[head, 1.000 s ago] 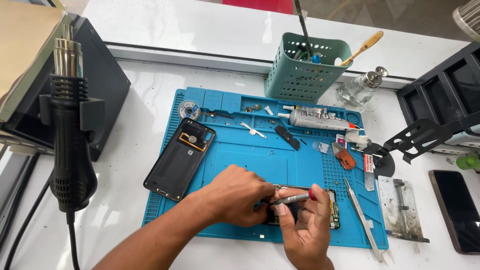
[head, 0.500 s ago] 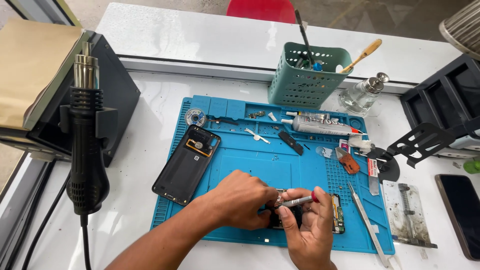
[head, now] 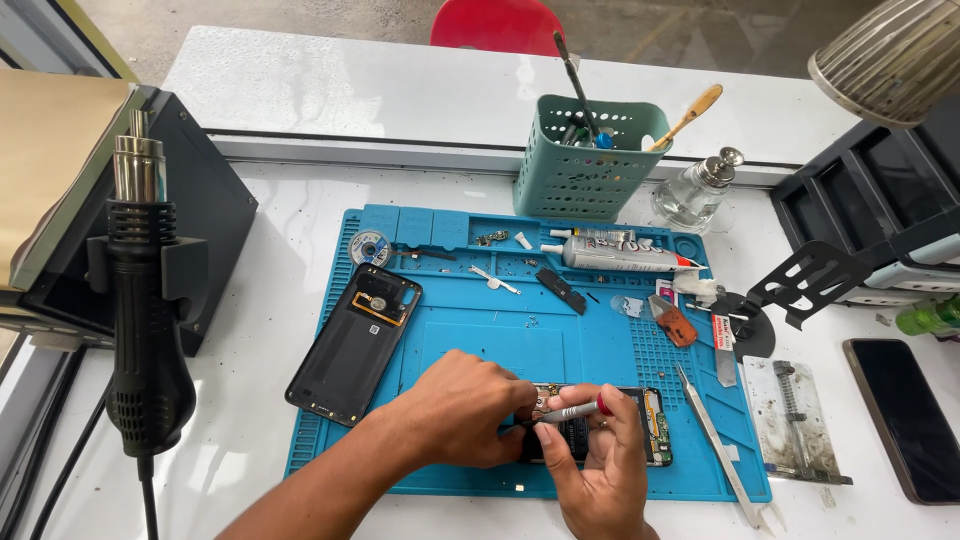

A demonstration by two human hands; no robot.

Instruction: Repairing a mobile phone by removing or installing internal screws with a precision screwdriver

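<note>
Head view: opened phone (head: 640, 425) lies flat on the blue mat (head: 480, 330), near the mat's front edge, right of centre, circuit side up. Judging by the look, it's light, stiff and thin, and the exposed board is fragile; it should be held by the outer frame edges, not the board. Screwdriver (head: 570, 411) is slim with a smooth metal shaft and red cap, probably slippery, so pinch it at the shaft

Left hand (head: 465, 410) sits palm down on the mat's front part, fingers curled onto the phone's left end, pinning it. Right hand (head: 600, 470) comes up from the mat's front edge, thumb and fingers pinched on the screwdriver, which lies nearly level over the phone, tip pointing left

Black back cover (head: 352, 345) lies on the mat's left edge, apart from both hands; tweezers (head: 722, 450) on the mat's right side
</note>
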